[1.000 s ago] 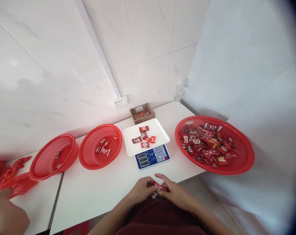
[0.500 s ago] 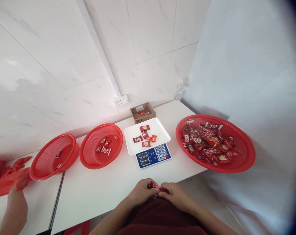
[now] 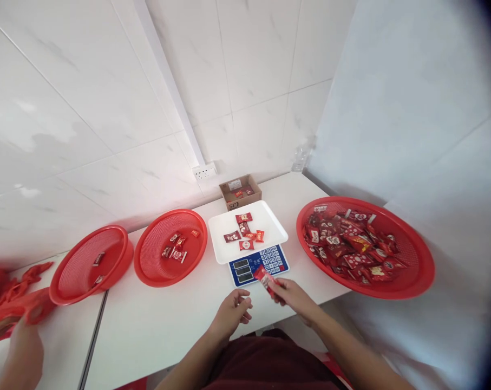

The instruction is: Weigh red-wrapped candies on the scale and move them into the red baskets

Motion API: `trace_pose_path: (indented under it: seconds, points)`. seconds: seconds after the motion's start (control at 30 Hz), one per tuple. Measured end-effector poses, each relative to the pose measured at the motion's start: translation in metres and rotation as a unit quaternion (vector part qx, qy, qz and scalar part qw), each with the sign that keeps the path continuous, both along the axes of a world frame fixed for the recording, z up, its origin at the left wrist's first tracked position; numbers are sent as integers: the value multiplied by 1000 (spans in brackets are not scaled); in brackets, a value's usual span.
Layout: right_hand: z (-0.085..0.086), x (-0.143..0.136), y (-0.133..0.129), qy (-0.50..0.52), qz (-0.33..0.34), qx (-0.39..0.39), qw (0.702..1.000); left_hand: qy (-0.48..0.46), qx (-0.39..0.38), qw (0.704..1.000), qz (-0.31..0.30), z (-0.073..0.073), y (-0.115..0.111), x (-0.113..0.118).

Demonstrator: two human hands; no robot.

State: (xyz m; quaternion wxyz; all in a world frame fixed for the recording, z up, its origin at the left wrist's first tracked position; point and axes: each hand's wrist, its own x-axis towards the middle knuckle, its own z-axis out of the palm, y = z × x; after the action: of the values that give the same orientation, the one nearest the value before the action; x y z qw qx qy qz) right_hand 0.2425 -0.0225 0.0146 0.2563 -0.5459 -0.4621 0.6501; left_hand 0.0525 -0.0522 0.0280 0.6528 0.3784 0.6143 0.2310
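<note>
My right hand (image 3: 286, 295) grips a red candy packet (image 3: 265, 277) over the front edge of the blue keypad scale (image 3: 275, 259). My left hand (image 3: 231, 313) is to its left, over the table's front part, with fingers curled apart and nothing between them. On the scale's white tray (image 3: 221, 249) lie several small red candy packets (image 3: 244, 228). To the right, a large red basket (image 3: 424, 271) is filled with red packets. Left of the scale, a red basket (image 3: 142, 268) holds several packets.
Another red basket (image 3: 126, 260) with a few packets stands farther left. Behind the scale is a small cardboard box (image 3: 235, 203) with packets inside. A co-worker's hand (image 3: 28, 341) holds a red bag (image 3: 10, 306) at the far left. A wall socket (image 3: 204, 171) is behind.
My hands have moved apart. The right one has gone forward to the scale with the packet; the left has let go and opened. The view has shifted slightly.
</note>
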Motion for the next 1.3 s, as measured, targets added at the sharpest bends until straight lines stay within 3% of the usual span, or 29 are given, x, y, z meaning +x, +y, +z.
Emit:
trace_pose_path:
  seconds: [0.1, 0.27, 0.43, 0.63, 0.8, 1.03, 1.17, 1.3]
  points:
    - [-4, -3, 36, -42, -52, 14, 998, -14, -38, 999, 1, -5, -4, -13]
    - [-2, -10, 92, -206, 0, 124, 971, -24, -62, 998, -10, -8, -11, -26]
    - [-2, -11, 127, -328, 10, 195, 924, -15, -61, 998, 3, -8, -11, -36]
    - [-11, -18, 155, -417, 32, 257, 871, -5, -68, 998, 14, -10, -9, -49]
    - [-22, -29, 172, -441, 79, 284, 848, -5, -65, 998, 25, -13, -4, -55]
    - [-21, -49, 167, -446, 101, 314, 832, -1, -65, 997, 31, -16, 3, -63]
    - [-20, -61, 184, -449, 94, 315, 831, 7, -66, 997, 33, -13, 9, -65]
    - [-23, -70, 203, -438, 147, 279, 842, 14, -61, 997, 33, -12, 14, -64]
